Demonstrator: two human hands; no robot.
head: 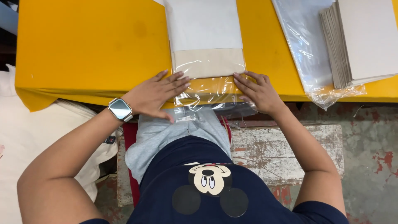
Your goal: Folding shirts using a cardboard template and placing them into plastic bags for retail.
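Yellow-covered table over a worn concrete floor

A table point(83, 45) draped in bright yellow cloth fills the upper half, its front edge sagging at the left corner. Beneath it stands a wooden bench point(282, 149) with chipped white paint. The floor point(369, 145) is grey concrete blotched with flaking red. Pale cream fabric point(25, 137) is heaped at the left; the light is even and soft

Two hands, left point(155, 94) and right point(259, 92), are seen; one clear bag point(207, 93), one cardboard stack point(360, 41), one wristwatch point(120, 109) are counted.
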